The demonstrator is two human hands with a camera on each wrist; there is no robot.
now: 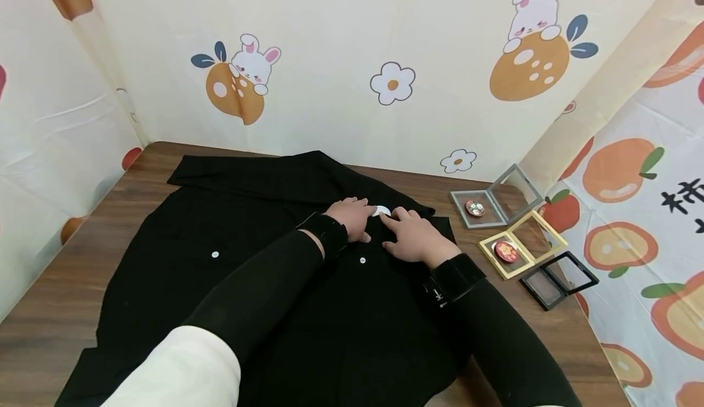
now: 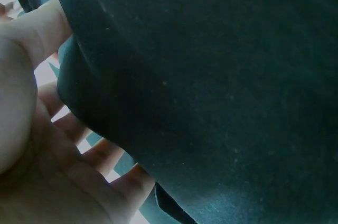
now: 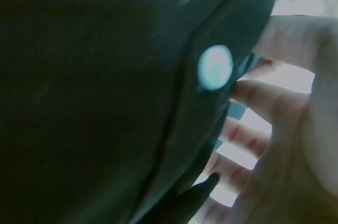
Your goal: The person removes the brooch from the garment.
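A black shirt (image 1: 352,321) lies spread out, with small white buttons on it; one button (image 3: 215,67) shows large in the right wrist view. My left hand (image 1: 352,216) rests on its upper part, palm down. Opposite it, my right hand (image 1: 415,236) lies on the cloth, index finger extended. Between the two hands sits a small white piece (image 1: 381,210), touched by the right index fingertip; its kind is partly hidden by the fingers. In the left wrist view, the thumb and spread fingers touch the dark cloth (image 2: 200,86).
To the right stand three open hinged cases: a grey one (image 1: 497,219) with a round patterned badge (image 1: 475,208), a yellow one (image 1: 491,243) with a red badge (image 1: 506,251), and a black one (image 1: 541,288). Printed curtains border the wooden table (image 1: 38,300).
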